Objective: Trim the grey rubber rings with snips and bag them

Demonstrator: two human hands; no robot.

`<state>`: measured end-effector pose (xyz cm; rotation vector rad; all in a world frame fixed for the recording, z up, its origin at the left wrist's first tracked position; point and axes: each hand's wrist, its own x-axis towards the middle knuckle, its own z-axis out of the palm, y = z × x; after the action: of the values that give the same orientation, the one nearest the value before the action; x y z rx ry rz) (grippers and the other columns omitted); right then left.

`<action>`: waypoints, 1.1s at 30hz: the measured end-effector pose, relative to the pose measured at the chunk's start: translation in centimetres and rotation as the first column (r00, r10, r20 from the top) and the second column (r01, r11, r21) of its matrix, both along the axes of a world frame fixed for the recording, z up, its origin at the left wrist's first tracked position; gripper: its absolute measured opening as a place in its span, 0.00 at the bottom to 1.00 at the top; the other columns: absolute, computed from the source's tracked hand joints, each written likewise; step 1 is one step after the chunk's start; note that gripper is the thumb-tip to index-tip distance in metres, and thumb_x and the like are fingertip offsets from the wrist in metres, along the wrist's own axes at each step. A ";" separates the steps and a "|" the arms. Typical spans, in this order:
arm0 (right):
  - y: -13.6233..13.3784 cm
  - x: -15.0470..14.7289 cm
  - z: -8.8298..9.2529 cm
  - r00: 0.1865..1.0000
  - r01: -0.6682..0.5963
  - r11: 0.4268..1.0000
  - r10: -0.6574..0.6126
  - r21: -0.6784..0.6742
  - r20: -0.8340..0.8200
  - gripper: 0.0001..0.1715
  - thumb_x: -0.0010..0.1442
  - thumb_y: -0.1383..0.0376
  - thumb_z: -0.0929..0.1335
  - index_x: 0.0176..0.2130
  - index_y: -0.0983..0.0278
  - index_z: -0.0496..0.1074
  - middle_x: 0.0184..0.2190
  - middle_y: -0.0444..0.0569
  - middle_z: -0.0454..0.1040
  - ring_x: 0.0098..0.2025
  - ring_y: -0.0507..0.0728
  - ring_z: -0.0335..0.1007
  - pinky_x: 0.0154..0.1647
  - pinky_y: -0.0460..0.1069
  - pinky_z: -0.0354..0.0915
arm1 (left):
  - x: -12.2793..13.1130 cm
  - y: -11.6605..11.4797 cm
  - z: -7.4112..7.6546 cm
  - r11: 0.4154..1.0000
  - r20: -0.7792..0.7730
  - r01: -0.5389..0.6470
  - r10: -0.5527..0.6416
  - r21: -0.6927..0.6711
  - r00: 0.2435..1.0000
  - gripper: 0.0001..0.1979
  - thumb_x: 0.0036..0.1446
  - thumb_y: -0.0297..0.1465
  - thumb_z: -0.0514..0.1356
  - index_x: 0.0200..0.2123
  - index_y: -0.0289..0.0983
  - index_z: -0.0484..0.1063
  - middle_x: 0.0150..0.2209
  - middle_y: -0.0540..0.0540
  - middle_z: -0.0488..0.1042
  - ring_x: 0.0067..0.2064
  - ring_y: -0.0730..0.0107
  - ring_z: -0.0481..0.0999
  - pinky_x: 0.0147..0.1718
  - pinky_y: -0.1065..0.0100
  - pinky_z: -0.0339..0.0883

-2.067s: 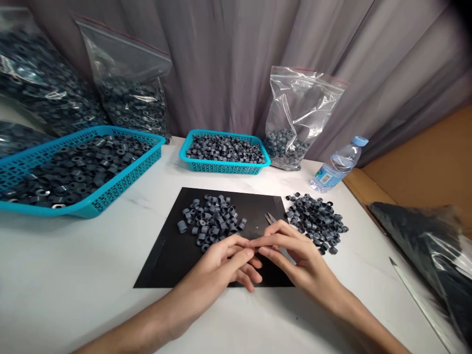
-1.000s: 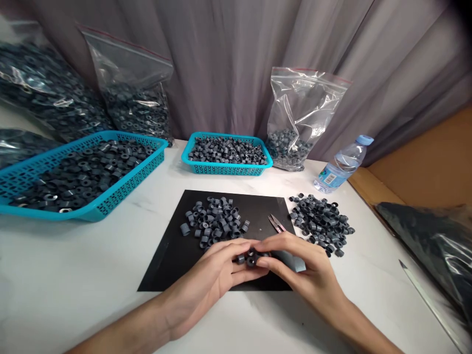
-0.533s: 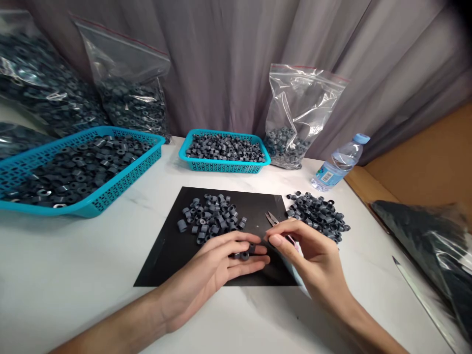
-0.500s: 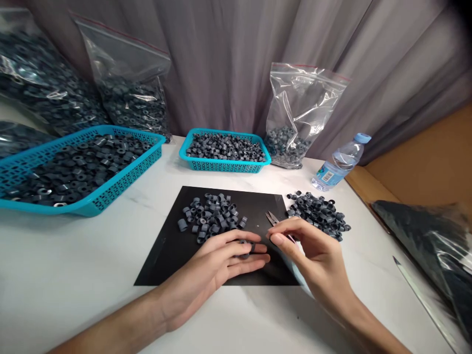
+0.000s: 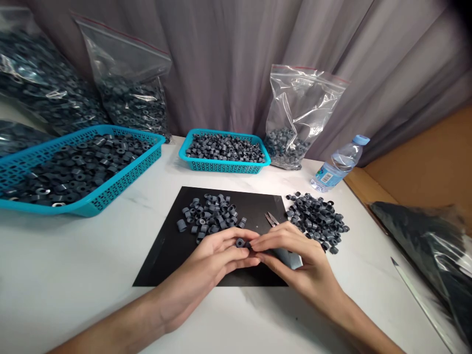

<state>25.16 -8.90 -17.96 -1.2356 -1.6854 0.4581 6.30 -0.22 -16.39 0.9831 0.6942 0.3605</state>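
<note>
Small grey plastic rings [image 5: 240, 243] sit in the curled fingers of my left hand [image 5: 216, 258], over a black mat. My right hand [image 5: 297, 248] meets it there, thumb and fingers pinched on a dark ring [image 5: 248, 244] at the left fingertips; fingers partly hide it. Behind the left hand, a pile of similar grey rings [image 5: 212, 214] lies on the mat [image 5: 162, 250]. Small pointed scissors [image 5: 272, 219] rest just beyond the right hand. Under that hand a pale blue-grey item [image 5: 289, 258] shows in part.
Another ring pile [image 5: 317, 219] lies right of the mat. Blue baskets of rings stand at the left [image 5: 121, 184] and back [image 5: 224, 167]. Zip bags [image 5: 291, 113], a water bottle [image 5: 337, 167] and a dark bag [image 5: 416, 246] surround the white table [image 5: 92, 265]. A thin pointed strip [image 5: 416, 295] lies right.
My right hand has moved left and down, away from the scissors, and its fingertips now touch my left hand's. The left fingers have curled in more around the rings.
</note>
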 end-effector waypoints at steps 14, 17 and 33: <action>0.1 0.7 0.1 0.970 0.153 0.981 -0.172 -0.119 -0.175 0.08 0.64 0.65 0.73 0.44 0.54 0.80 0.43 0.43 0.82 0.46 0.55 0.77 0.48 0.51 0.69 | -0.1 0.1 -0.4 0.991 0.105 -0.019 0.034 -0.132 0.994 0.11 0.64 0.30 0.60 0.46 0.36 0.80 0.53 0.44 0.79 0.58 0.49 0.76 0.62 0.55 0.67; 0.1 0.6 -0.1 0.970 0.162 0.979 -0.181 -0.124 -0.161 0.10 0.66 0.65 0.71 0.47 0.53 0.79 0.46 0.43 0.81 0.47 0.55 0.76 0.49 0.51 0.69 | -0.1 0.0 -0.4 0.989 0.109 -0.020 0.037 -0.147 0.993 0.12 0.65 0.32 0.60 0.46 0.36 0.81 0.54 0.43 0.78 0.57 0.48 0.76 0.63 0.53 0.66; 0.2 -0.1 0.1 1.000 0.003 1.000 -0.003 -0.010 -0.019 0.13 0.65 0.70 0.71 0.49 0.57 0.77 0.45 0.45 0.80 0.51 0.56 0.73 0.56 0.53 0.67 | 0.4 0.0 -0.6 0.974 0.182 0.047 -0.006 -0.222 0.983 0.14 0.68 0.35 0.57 0.47 0.36 0.79 0.59 0.40 0.74 0.62 0.49 0.71 0.63 0.49 0.64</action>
<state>25.06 -8.70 -17.89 -1.2369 -1.6675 0.4752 6.68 -0.22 -16.94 0.7331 0.5429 0.3348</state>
